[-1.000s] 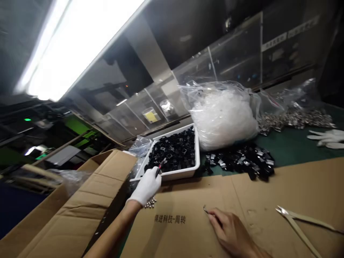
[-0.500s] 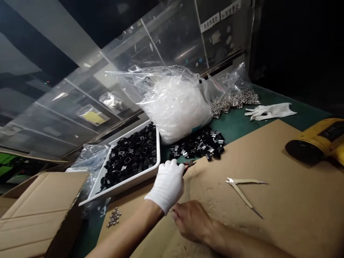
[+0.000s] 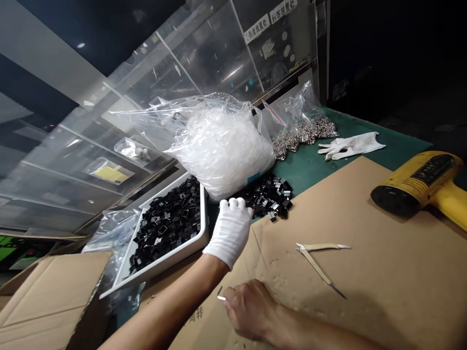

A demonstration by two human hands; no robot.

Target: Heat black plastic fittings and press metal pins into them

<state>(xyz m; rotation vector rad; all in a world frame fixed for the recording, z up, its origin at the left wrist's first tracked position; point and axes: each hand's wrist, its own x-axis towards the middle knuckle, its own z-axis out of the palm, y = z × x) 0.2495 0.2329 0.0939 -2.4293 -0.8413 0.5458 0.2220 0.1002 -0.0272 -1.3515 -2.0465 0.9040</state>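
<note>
My left hand wears a white glove and is closed, right beside a small heap of black square plastic parts on the green mat. A small tool seems hidden inside its fingers. My bare right hand rests low over a cardboard sheet, pinching a small silver metal piece between finger and thumb. A white plastic tray full of similar black parts lies just left of my left hand. Beige-handled side cutters lie on the cardboard, apart from both hands.
A large clear bag of white plastic sits behind the tray. Beyond lie loose silver parts and a white glove pair. A yellow heat gun rests on the cardboard at right; an open cardboard box stands at lower left.
The view has swung slightly. My gloved hand has moved closer to the black heap, and the red-handled tool tip showing earlier is now out of sight. My right hand has shifted slightly left.
</note>
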